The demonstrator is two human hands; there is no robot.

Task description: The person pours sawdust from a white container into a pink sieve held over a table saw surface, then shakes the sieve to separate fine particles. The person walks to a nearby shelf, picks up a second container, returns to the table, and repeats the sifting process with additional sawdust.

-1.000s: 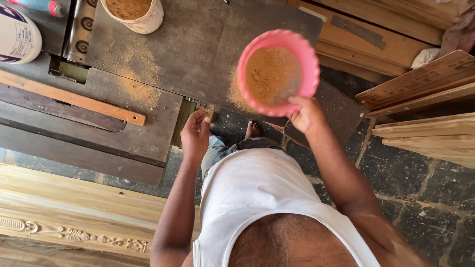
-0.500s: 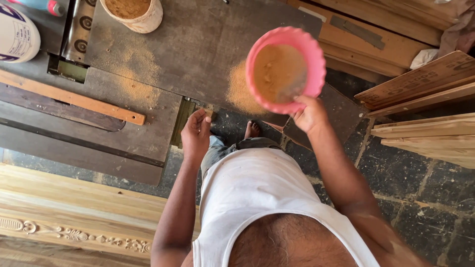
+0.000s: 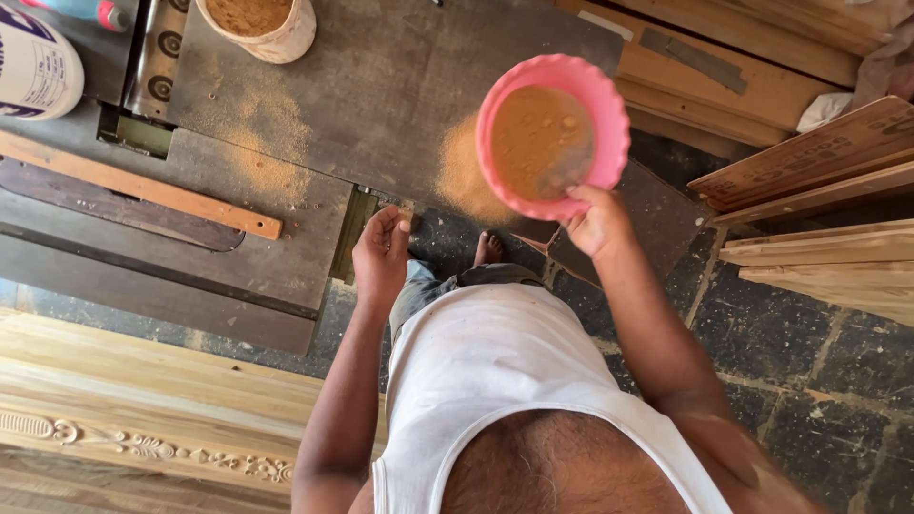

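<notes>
My right hand [image 3: 595, 224] kept its grip clamped on the rim of the pink bowl [image 3: 552, 133] at its 6 o'clock, sawdust inside. My left hand [image 3: 381, 257] hung loosely curled, holding nothing, at the tabletop [image 3: 400, 76] edge. A sawdust pile [image 3: 466, 181] lay at the bowl's 9 o'clock; transfer judged partly done.
</notes>
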